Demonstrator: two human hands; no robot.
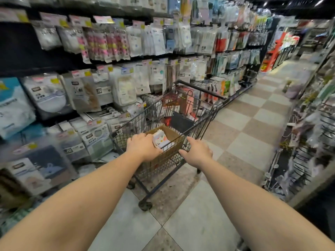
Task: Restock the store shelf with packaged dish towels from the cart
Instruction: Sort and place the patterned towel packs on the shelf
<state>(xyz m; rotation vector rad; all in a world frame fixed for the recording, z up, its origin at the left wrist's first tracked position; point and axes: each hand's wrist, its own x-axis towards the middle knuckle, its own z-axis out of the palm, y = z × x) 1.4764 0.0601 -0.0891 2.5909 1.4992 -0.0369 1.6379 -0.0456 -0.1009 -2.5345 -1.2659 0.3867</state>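
A black wire cart (203,124) stands in the aisle with a brown cardboard box (172,134) at its near end. A stack of white packaged dish towels (161,140) with coloured prints rises out of the box. My left hand (143,148) is closed over the near side of that stack. My right hand (197,151) rests on the cart's near right rim beside the box, fingers curled over the wire. The store shelf (87,91) of hanging packaged goods runs along my left.
Red and pink items (181,102) lie at the cart's far end. Another rack of goods (311,134) lines the right side. The checkered floor (253,124) stretches ahead between the two. Low boxed packs (94,138) stand on the shelf next to the cart.
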